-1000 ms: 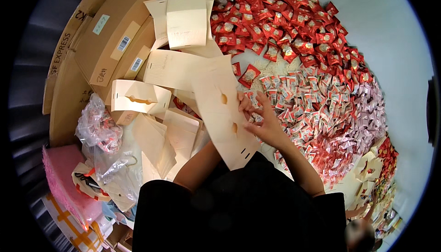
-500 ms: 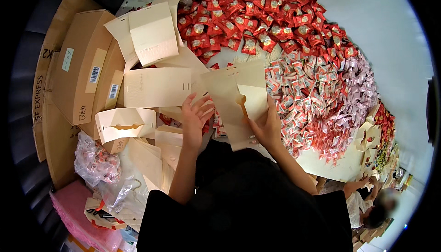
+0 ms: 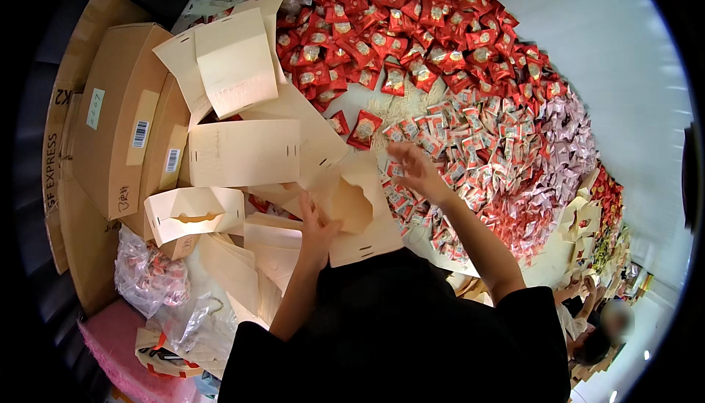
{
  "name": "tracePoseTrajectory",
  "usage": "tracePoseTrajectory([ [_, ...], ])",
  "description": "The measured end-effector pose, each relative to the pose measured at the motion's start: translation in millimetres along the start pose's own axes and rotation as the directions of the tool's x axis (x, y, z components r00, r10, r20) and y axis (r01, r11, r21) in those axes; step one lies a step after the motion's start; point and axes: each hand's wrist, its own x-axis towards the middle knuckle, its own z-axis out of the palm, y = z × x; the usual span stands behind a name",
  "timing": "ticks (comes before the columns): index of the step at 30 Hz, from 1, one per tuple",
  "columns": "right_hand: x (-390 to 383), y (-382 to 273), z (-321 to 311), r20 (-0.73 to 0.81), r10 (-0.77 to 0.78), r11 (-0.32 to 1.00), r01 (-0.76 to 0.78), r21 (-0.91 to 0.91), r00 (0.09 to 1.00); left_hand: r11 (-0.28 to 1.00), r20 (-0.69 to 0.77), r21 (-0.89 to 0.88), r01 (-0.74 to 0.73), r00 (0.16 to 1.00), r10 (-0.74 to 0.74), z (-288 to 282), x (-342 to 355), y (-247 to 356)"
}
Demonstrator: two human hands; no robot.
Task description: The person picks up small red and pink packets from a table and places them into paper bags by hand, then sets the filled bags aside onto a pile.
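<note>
A cream paper box (image 3: 374, 236) with a large wavy-edged opening rests in front of my body. My left hand (image 3: 317, 225) is closed on its left side, thumb lying by the opening. Off the box's upper right corner, my right hand (image 3: 418, 172) is empty with fingers apart. It hovers over the near edge of a heap of small white-and-red packets (image 3: 470, 139). Two loose red packets, one of them a larger red packet (image 3: 364, 130), lie just beyond the box. Whether anything lies inside the box cannot be made out.
Red packets (image 3: 411, 14) are heaped at the back, pale purple packets (image 3: 569, 128) to the right. Cream boxes (image 3: 246, 152) and brown cartons (image 3: 121, 120) crowd the left. A clear bag (image 3: 147, 267) lies nearer. Another person (image 3: 591, 329) works at far right.
My right hand has let go of the box and moved up, away from it. My left hand, free before, now grips the box, which has come lower and turned its opening upward.
</note>
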Motion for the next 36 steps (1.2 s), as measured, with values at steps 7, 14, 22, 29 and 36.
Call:
tracePoseTrajectory([
  [7, 101, 17, 5, 0.572, -0.190, -0.161, 0.549, -0.820, 0.798, 0.988, 0.179, 0.030, 0.150, 0.972, -0.152, -14, -17, -20],
  [14, 110, -32, 11, 0.435, -0.057, 0.016, 0.437, -0.899, 0.898, 0.989, 0.041, -0.024, 0.144, 0.989, -0.143, -20, -28, -29],
  [22, 33, 88, 25, 0.129, -0.157, 0.164, 0.154, -0.974, 0.979, 0.968, 0.113, -0.159, 0.194, 0.978, -0.178, -27, -23, -45],
  [29, 29, 52, 1, 0.109, -0.388, 0.236, 0.213, -0.948, 0.915, 0.993, 0.102, -0.041, 0.110, 0.989, -0.106, -26, -39, -32],
  [36, -73, -24, -158, -0.674, -0.429, 0.858, 0.037, -0.512, 0.601, 0.984, 0.037, -0.046, 0.175, 0.984, -0.173, 16, -38, -27],
])
